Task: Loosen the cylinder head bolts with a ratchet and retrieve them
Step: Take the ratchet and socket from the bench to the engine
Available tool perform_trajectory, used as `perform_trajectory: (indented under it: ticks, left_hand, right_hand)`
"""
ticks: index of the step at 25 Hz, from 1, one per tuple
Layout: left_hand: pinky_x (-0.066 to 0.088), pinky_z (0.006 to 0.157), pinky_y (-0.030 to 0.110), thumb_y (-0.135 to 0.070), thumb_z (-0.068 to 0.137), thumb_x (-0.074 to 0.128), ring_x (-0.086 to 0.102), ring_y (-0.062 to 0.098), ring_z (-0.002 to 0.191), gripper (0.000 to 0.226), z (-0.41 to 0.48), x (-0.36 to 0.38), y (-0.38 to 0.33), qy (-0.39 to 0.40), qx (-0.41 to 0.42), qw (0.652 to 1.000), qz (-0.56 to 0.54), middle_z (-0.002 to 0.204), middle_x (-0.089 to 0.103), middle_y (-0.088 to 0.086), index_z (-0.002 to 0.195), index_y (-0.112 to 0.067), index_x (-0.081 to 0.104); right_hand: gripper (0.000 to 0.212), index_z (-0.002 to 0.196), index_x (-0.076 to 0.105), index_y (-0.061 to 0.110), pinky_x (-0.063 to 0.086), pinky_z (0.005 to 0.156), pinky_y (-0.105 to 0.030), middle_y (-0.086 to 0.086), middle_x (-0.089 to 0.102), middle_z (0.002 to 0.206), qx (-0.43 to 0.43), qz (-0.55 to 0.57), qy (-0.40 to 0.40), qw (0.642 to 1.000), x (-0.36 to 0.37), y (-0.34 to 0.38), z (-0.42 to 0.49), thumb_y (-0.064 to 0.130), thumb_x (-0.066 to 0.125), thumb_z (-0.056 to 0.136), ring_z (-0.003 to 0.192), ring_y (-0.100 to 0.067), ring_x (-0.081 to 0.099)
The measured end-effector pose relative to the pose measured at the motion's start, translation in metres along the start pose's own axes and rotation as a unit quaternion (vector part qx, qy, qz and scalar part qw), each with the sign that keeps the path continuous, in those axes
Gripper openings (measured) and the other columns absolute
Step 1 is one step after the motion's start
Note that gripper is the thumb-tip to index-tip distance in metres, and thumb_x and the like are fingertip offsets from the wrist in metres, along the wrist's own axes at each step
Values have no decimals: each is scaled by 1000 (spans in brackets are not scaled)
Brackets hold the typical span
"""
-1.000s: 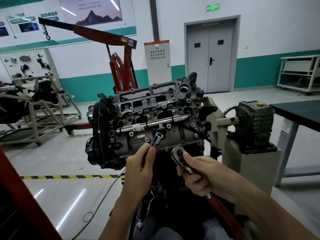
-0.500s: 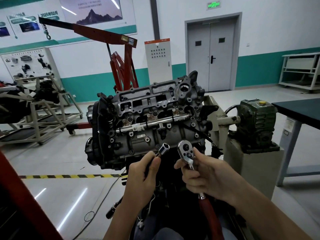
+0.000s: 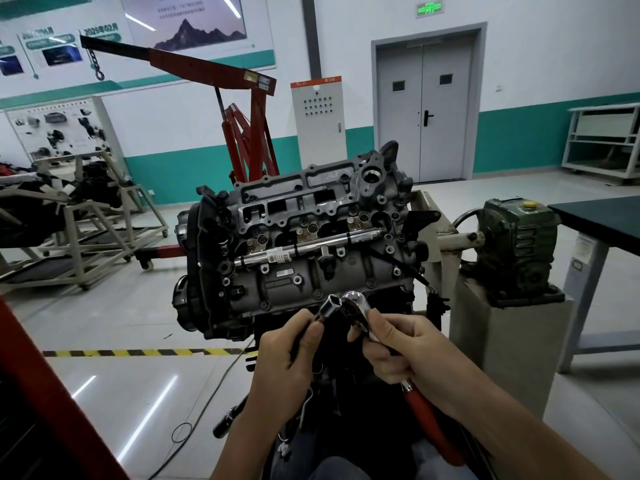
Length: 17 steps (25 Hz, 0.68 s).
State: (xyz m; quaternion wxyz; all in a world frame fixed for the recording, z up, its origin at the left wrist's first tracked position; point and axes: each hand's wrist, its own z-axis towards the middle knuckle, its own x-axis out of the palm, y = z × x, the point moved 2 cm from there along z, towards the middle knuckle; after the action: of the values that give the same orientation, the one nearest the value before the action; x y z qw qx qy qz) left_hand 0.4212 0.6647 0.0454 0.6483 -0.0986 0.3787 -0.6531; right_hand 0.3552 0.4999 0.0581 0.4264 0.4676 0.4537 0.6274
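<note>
Person's left hand [image 3: 287,355] is pinching one socket [image 3: 327,307], right hand [image 3: 403,349] is gripping one red-handled ratchet [image 3: 360,308]. Socket's sitting right at 9 o'clock of the ratchet head, and the one engine [image 3: 311,244] is standing at 12 o'clock from both hands.

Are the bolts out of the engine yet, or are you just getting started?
Just starting. Done: both tools are picked up. In hand: the left hand holds the socket, the right hand grips the ratchet, their ends close together but apparently not joined. Left: fit them, then loosen and collect the bolts, which sit in the cylinder head.
</note>
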Motion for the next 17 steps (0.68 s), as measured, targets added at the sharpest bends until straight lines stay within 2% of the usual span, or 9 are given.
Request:
perform_trajectory:
  ticks: [3, 5, 10, 14, 17]
  left_hand:
    - [24, 45, 20, -60, 94, 39, 27, 3, 49, 53, -1, -1, 2, -1, -11, 1000, -4, 55, 34, -10, 69, -15, 41]
    - [23, 46, 17, -60, 95, 38, 27, 4, 48, 51, -1, -1, 2, -1, -8, 1000, 5, 55, 34, -10, 68, -17, 40]
    - [22, 47, 14, -55, 97, 38, 26, 3, 47, 41, 2, 0, 0, -2, 2, 1000, 24, 54, 33, -9, 68, -25, 36]
    - [22, 46, 16, -56, 97, 37, 26, 3, 47, 44, 2, 1, 0, 3, 7, 1000, 24, 55, 33, -10, 68, -23, 37]
    - [22, 47, 15, -56, 96, 37, 26, 3, 47, 38, 1, 2, -2, 8, 13, 999, 29, 54, 33, -11, 69, -29, 36]
  right_hand:
    - [50, 77, 60, 10, 19, 38, -17, 6, 30, 51, 42, -4, -24, 999, 2, 1, -1, 58, 49, 81, 41, -6, 22]
    - [52, 67, 55, 15, 19, 36, -17, 7, 26, 48, 57, -15, -37, 998, 4, 1, -2, 66, 47, 77, 39, -7, 19]
    - [51, 64, 46, 19, 18, 36, -16, 7, 21, 48, 53, 6, -1, 999, 6, 3, -1, 67, 46, 82, 39, -9, 14]
    - [51, 61, 44, 19, 19, 34, -15, 8, 19, 47, 96, 108, 55, 988, 7, 3, -1, 67, 42, 80, 37, -7, 15]
    - [50, 60, 39, 19, 21, 31, -14, 8, 20, 46, 132, 232, 130, 955, 6, 6, -1, 64, 39, 82, 35, -6, 17]
